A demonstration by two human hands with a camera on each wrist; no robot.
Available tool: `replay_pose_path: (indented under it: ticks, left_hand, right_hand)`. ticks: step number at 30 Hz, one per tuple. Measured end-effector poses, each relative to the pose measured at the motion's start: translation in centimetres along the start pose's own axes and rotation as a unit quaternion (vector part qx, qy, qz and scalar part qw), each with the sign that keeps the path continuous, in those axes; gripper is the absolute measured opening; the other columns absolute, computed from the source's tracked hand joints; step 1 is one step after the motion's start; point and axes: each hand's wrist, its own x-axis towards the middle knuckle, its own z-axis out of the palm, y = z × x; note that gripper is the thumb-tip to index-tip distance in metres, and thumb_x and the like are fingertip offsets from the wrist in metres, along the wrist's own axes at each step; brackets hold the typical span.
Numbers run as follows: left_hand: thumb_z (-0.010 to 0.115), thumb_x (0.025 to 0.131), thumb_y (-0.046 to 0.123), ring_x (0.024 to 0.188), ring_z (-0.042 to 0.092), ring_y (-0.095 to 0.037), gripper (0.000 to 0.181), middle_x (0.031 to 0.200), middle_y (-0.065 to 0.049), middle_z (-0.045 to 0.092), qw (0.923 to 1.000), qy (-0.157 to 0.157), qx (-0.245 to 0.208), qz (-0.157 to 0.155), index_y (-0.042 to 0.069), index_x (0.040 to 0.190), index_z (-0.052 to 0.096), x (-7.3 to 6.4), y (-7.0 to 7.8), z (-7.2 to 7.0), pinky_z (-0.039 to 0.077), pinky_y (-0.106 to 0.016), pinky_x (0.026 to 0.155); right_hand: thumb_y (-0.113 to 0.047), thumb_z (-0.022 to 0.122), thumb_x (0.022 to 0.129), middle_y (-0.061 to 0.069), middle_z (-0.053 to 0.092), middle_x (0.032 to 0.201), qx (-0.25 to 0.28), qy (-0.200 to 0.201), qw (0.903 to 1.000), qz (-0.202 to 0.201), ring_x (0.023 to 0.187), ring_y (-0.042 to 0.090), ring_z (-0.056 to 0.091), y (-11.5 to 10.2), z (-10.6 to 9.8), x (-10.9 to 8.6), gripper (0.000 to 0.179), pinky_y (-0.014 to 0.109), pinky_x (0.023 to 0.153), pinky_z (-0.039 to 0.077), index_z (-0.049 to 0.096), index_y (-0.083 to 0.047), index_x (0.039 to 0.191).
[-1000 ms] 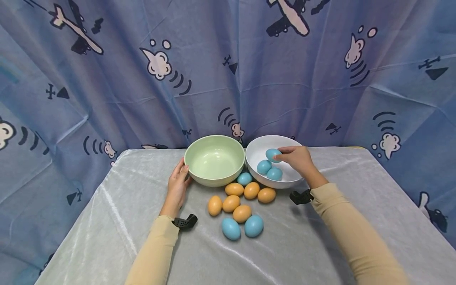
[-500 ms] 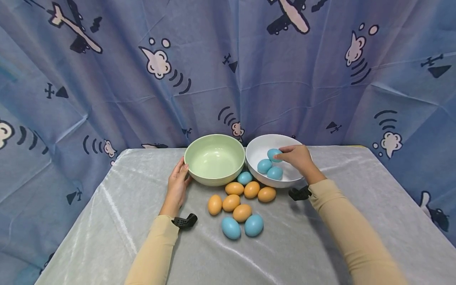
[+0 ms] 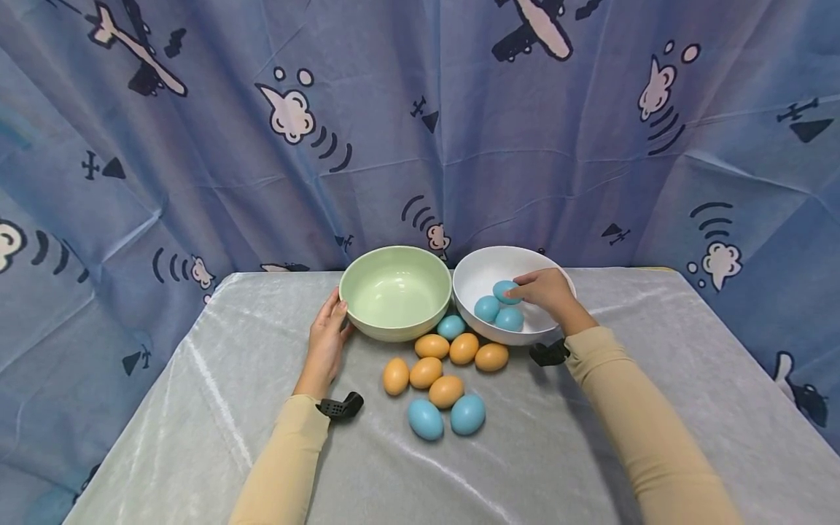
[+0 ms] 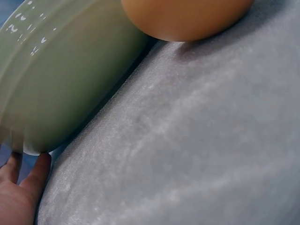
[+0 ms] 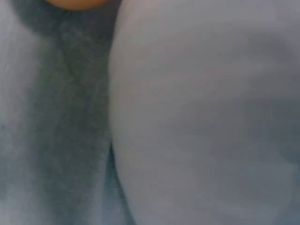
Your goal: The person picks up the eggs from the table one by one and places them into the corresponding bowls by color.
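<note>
My right hand [image 3: 546, 290] pinches a blue egg [image 3: 504, 291] between thumb and fingers, low inside the white bowl [image 3: 469, 273]. Two more blue eggs lie in that bowl, a left one [image 3: 486, 308] and a front one [image 3: 510, 319]. At the left, my left hand [image 3: 325, 341] rests against the outside of the green bowl [image 3: 394, 292], which has nothing in it. In the left wrist view, extended fingers [image 4: 40, 173] touch the green bowl's lower side [image 4: 70, 79]. The right wrist view shows only the white bowl's wall [image 5: 187, 117], not the hand.
Several orange eggs [image 3: 426, 372] lie on the grey cloth before the bowls. One blue egg [image 3: 450, 327] sits between the bowls' fronts; two others [image 3: 426, 419] lie nearest me. A patterned blue curtain [image 3: 367, 146] hangs behind the table [image 3: 249, 364].
My right hand has lowered the blue egg slightly, deeper into the white bowl. The front egg in that bowl has shifted a little to the right. My left hand stays against the green bowl.
</note>
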Motion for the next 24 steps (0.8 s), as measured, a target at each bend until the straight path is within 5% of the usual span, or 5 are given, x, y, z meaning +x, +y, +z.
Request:
replay_pose_path:
  ticks: [24]
  left_hand:
    - [0.050, 0.105, 0.026, 0.150, 0.029, -0.016, 0.057, 0.165, -0.002, 0.027, 0.9999, 0.006, -0.007, -0.005, 0.016, 0.158, 0.029, 0.09, 0.01, -0.04, 0.030, -0.043, 0.122]
  right_hand:
    - [-0.026, 0.078, 0.085, 0.021, 0.061, 0.136, -0.028, -0.026, 0.9986, -0.036, 0.114, 0.029, 0.062, -0.10, 0.49, 0.14, 0.057, 0.041, 0.103, 0.049, 0.061, 0.001, 0.133]
